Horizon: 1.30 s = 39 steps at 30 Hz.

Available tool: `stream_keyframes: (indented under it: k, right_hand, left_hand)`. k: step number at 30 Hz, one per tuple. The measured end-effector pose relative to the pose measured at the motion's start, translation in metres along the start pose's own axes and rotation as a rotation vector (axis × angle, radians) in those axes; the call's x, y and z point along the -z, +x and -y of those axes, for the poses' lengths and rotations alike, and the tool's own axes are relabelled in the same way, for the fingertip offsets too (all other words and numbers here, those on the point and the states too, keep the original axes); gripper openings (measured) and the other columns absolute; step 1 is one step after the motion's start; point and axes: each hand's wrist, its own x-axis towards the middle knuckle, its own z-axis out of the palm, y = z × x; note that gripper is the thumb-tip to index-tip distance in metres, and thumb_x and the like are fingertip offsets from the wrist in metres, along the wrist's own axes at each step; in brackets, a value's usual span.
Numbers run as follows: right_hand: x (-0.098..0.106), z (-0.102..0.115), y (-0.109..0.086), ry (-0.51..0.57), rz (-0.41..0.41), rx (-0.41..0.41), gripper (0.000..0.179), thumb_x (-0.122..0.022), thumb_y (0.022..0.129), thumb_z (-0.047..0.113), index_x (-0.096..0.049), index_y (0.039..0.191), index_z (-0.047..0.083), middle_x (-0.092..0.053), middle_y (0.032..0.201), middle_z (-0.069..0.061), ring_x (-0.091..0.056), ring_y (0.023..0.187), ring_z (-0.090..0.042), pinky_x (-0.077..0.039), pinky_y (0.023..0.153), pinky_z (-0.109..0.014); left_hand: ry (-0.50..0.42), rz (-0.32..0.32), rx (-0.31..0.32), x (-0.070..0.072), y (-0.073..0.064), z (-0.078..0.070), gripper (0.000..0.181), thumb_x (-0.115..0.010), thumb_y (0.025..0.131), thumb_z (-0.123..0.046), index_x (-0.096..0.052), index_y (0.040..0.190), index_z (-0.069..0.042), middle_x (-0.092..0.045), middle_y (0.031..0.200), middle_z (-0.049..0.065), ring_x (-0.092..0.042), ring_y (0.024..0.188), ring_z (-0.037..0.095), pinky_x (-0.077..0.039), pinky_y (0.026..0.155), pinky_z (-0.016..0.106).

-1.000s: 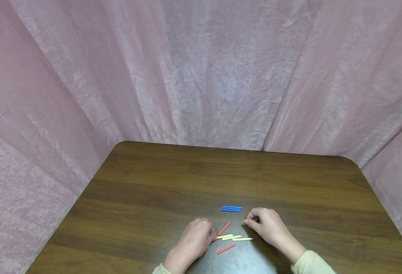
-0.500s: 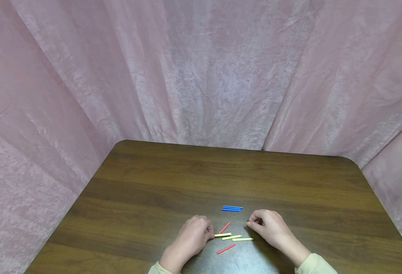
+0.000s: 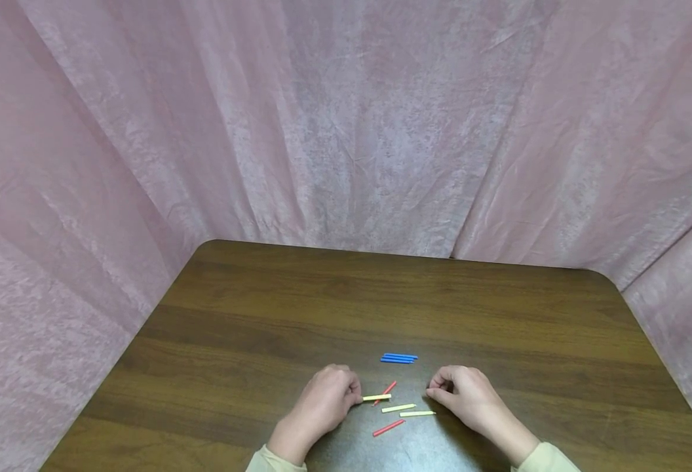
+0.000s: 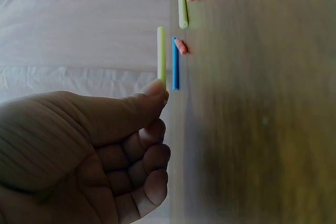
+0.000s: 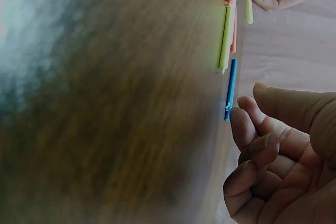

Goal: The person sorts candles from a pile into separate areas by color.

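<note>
My left hand point(image 3: 326, 398) pinches one end of a thin yellow candle point(image 4: 161, 56) between thumb and fingers. That candle is raised off the table and points to the right, in front of a slanted red candle point(image 3: 391, 387) in the head view. Two more yellow candles point(image 3: 399, 408) lie just below it. A second red candle point(image 3: 388, 428) is nearest me. Farther back, several blue candles point(image 3: 399, 358) lie side by side. My right hand point(image 3: 466, 398) is to the right of the candles, its fingers loosely bent, with nothing held; the right wrist view shows thumb and forefinger apart.
The candles lie on a brown wood-grain table point(image 3: 299, 288) with rounded far corners. Pink velvety curtains point(image 3: 346, 131) hang behind it and on both sides.
My left hand has lifted the yellow candle from beside the others and moved it up and to the left. The right hand has shifted slightly right and nearer to me.
</note>
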Motion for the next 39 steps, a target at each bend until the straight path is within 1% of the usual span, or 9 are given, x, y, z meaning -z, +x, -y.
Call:
stream_keyframes:
  k: [6, 13, 19, 25, 31, 39]
  right_hand:
    - [0.003, -0.001, -0.004, -0.003, 0.009, 0.025, 0.015, -0.077, 0.080, 0.019, -0.067, 0.072, 0.026, -0.056, 0.067, 0.022, -0.047, 0.064, 0.006, -0.043, 0.064, -0.024]
    - [0.003, -0.003, -0.008, 0.005, 0.022, 0.068, 0.016, -0.078, 0.079, 0.020, -0.065, 0.072, 0.026, -0.056, 0.068, 0.023, -0.048, 0.065, 0.006, -0.043, 0.064, -0.024]
    - [0.002, -0.004, -0.011, 0.005, 0.011, 0.095, 0.015, -0.079, 0.079, 0.021, -0.066, 0.072, 0.026, -0.057, 0.069, 0.024, -0.050, 0.065, 0.006, -0.044, 0.064, -0.025]
    - [0.002, -0.002, -0.013, 0.028, 0.035, 0.085, 0.016, -0.079, 0.079, 0.018, -0.066, 0.072, 0.025, -0.056, 0.069, 0.023, -0.049, 0.065, 0.006, -0.043, 0.063, -0.023]
    - [0.001, -0.003, -0.016, 0.028, 0.053, 0.073, 0.016, -0.079, 0.078, 0.016, -0.067, 0.072, 0.025, -0.056, 0.069, 0.023, -0.048, 0.065, 0.006, -0.043, 0.062, -0.023]
    - [0.001, -0.005, -0.019, 0.033, 0.076, 0.073, 0.013, -0.080, 0.077, 0.017, -0.069, 0.075, 0.022, -0.058, 0.070, 0.021, -0.050, 0.065, 0.005, -0.043, 0.061, -0.024]
  left_hand:
    - [0.019, -0.025, -0.027, 0.003, 0.002, 0.005, 0.025, -0.081, 0.074, -0.017, -0.059, 0.062, -0.020, -0.049, 0.066, -0.013, -0.052, 0.068, 0.009, -0.044, 0.064, 0.030]
    - [0.030, -0.024, -0.013, 0.004, 0.005, 0.011, 0.025, -0.080, 0.075, -0.017, -0.059, 0.063, -0.020, -0.048, 0.066, -0.013, -0.053, 0.069, 0.011, -0.045, 0.065, 0.031]
    - [0.022, -0.030, -0.012, 0.004, 0.008, 0.015, 0.025, -0.080, 0.075, -0.016, -0.058, 0.063, -0.020, -0.047, 0.066, -0.013, -0.052, 0.069, 0.011, -0.045, 0.064, 0.030]
    - [0.022, -0.034, -0.020, 0.006, 0.010, 0.017, 0.025, -0.080, 0.074, -0.015, -0.058, 0.062, -0.019, -0.048, 0.066, -0.012, -0.053, 0.068, 0.012, -0.044, 0.063, 0.031]
    - [0.029, -0.034, -0.028, 0.007, 0.013, 0.021, 0.024, -0.079, 0.074, -0.014, -0.059, 0.063, -0.019, -0.049, 0.066, -0.012, -0.053, 0.068, 0.013, -0.045, 0.065, 0.031]
    - [0.039, -0.005, -0.016, 0.007, 0.017, 0.023, 0.025, -0.079, 0.076, -0.014, -0.058, 0.062, -0.019, -0.048, 0.065, -0.012, -0.053, 0.068, 0.013, -0.045, 0.065, 0.032]
